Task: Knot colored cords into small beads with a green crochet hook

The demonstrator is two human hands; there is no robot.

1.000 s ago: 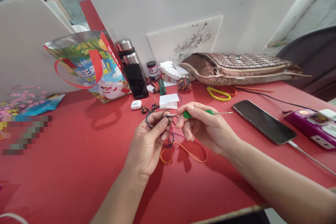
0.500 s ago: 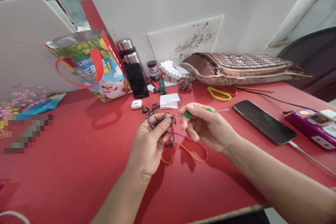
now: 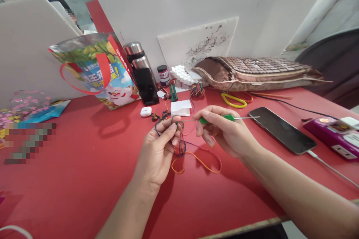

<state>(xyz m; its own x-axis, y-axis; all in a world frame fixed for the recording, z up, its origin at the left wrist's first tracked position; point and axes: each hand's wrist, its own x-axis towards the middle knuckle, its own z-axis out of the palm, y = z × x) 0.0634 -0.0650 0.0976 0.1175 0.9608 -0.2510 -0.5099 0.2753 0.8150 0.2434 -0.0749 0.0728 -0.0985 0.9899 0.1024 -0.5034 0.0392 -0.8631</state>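
Note:
Between thumb and fingers, my left hand (image 3: 161, 145) pinches a loop of multicoloured cord (image 3: 181, 149). The cord's red, orange and dark strands hang down, and an orange loop trails over the red table (image 3: 106, 179). My right hand (image 3: 221, 127) grips the green handle of a crochet hook (image 3: 228, 118), its thin metal shaft pointing left at the cord and another metal end sticking out to the right. Whether the left tip passes through the loop I cannot tell. Behind my left hand lies a knotted dark and orange cord piece (image 3: 161, 115).
Past my hands are a white earbud case (image 3: 146, 111), folded white paper (image 3: 181, 108), a ball of cord (image 3: 197, 90) and a propped black phone (image 3: 146, 86). To the right sit a charging phone (image 3: 282, 130), yellow-handled scissors (image 3: 234, 100) and a purple power strip (image 3: 333, 136).
My right hand has drawn the hook slightly right, away from my left fingers, showing more of the green handle. My left hand has shifted a little left with the cord.

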